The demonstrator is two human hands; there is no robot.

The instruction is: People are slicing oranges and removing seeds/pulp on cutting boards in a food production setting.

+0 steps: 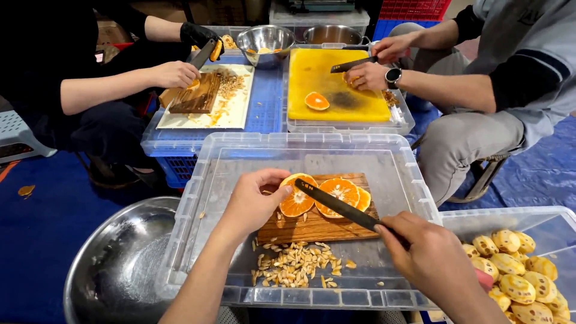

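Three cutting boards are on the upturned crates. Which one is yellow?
The far-right board, in front of the person in grey, with one orange half on it. The wearer's board and the far-left board are brown wood.

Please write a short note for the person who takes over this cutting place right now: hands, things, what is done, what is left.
Left hand presses an orange fruit half cut face up on the wooden cutting board.
Right hand holds the black knife, blade across the two other cut halves.
The board lies in a clear plastic bin; a pile of seeds lies in front of it.
Done: one fruit cut open, many seeds out.
Left: whole spotted fruits wait in the bin to the right. The metal bowl to the left looks empty.
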